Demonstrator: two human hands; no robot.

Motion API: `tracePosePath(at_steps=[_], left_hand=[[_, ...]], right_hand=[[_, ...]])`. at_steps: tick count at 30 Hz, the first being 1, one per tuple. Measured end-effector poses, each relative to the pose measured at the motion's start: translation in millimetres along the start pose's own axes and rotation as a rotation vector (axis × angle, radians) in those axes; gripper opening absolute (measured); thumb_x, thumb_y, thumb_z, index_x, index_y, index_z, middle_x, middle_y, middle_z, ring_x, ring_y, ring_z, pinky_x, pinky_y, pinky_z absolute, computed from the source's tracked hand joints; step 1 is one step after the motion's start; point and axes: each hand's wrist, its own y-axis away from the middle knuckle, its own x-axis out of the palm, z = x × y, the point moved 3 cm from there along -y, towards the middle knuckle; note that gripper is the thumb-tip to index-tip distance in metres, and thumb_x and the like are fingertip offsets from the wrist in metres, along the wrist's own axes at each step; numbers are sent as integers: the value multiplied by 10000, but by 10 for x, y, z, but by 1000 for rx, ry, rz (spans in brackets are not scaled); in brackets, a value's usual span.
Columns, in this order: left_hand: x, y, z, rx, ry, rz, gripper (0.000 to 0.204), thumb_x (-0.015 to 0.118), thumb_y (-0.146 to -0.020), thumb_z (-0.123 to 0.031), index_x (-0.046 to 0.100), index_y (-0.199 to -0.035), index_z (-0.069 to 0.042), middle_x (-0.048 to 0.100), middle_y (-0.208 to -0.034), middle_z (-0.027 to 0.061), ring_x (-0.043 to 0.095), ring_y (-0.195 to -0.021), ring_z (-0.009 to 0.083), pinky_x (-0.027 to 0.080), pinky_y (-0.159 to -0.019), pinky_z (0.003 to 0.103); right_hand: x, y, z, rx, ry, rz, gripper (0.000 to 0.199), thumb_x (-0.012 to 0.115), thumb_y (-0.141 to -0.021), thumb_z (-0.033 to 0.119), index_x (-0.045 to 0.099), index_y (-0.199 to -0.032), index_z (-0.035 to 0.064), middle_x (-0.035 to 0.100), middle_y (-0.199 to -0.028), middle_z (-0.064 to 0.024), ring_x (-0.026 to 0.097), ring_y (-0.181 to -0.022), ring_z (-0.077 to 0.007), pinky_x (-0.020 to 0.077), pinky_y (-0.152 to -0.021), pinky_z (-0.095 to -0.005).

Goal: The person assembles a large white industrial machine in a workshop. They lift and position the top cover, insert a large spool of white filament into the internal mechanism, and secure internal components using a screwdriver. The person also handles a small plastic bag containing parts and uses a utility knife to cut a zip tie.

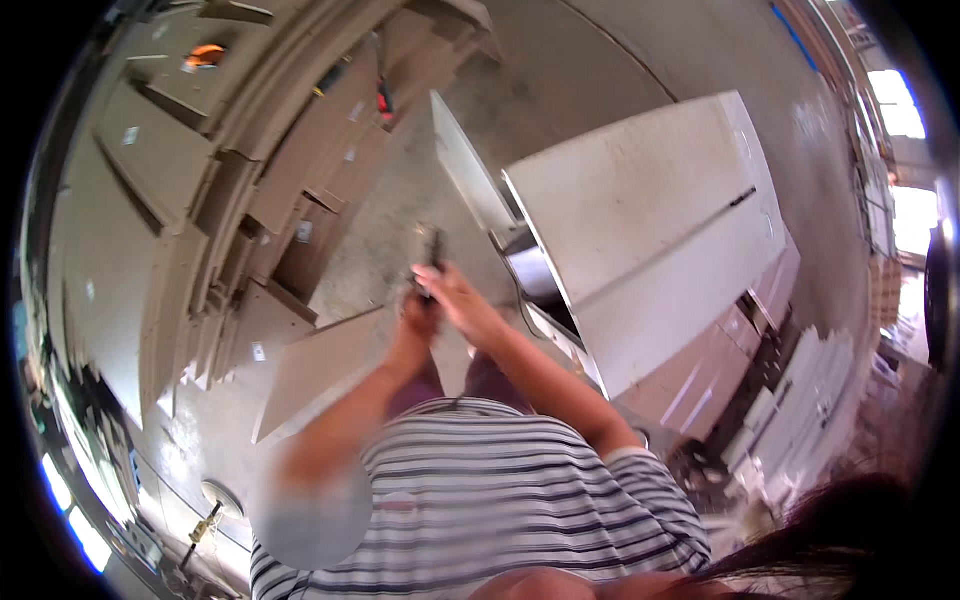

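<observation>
Cabinet body boxed up, its left side gaping, your tool between your hands

At your far left, stacked brown sheets (pixel 110 270) lie unjoined, with a red-handled tool (pixel 384 101) resting among them (nobody's hand is near it). Closer in, a beige board (pixel 330 370) lies loose beside your legs. Just right of centre, a white panel (pixel 465 165) stands out at the cabinet's edge. The white cabinet (pixel 640 260) itself looks well along: its broad panels meet as one body. Its left side shows a silvery surface (pixel 532 268) and a dark hollow, so closing that side appears to remain. Beyond it, brown panels (pixel 690 370) lie on the right.

Now your arms. Your left forearm slants up and inward, the elbow held out wide; your left hand (pixel 420 308) is curled around the lower end of a dark tool (pixel 436 247), which is held in front of your legs, clear of the cabinet. Your right forearm reaches in from the right, and your right hand (pixel 463 303) meets the tool with its fingers partly extended; the blur there hides whether it grips or merely steadies.
</observation>
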Motion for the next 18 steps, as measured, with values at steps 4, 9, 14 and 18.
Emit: tracePosePath(at_steps=[4, 9, 14, 18], left_hand=[[-1698, -1024, 113, 193, -700, -501, 450, 437, -992, -317, 468, -1264, 40, 557, -1188, 273, 574, -1070, 387, 489, -859, 452], [-3078, -1851, 420, 223, -1170, -886, 375, 415, -1000, -327, 448, -1300, -106, 565, -1154, 200, 595, -1002, 382, 499, -800, 481], [-3238, -2180, 516, 448, -1296, -1035, 375, 446, -996, -313, 438, -1314, -114, 555, -1212, 177, 584, -1046, 377, 488, -818, 480], [-2291, -2039, 392, 518, -1019, -975, 307, 509, -975, -274, 530, -1196, -62, 583, -1150, 173, 598, -1022, 329, 508, -805, 430]], right_hand=[[-65, -158, -811, 140, 137, -50, 402, 532, -963, 339, 490, -1209, 25, 566, -1154, -96, 538, -1080, -158, 417, -942, -300], [-1151, 60, -2247, 518, 126, -373, 192, 552, -909, 216, 606, -997, 54, 586, -930, -41, 557, -827, -135, 459, -726, -273], [-2659, 333, -2594, 321, 1297, -636, 186, 568, -861, 215, 561, -904, 35, 567, -785, -124, 559, -733, -259, 453, -685, -380], [-2971, 191, -1974, 522, 1217, -1067, 460, 517, -898, 309, 500, -1198, -40, 502, -1238, -275, 462, -1196, -392, 328, -1024, -471]])
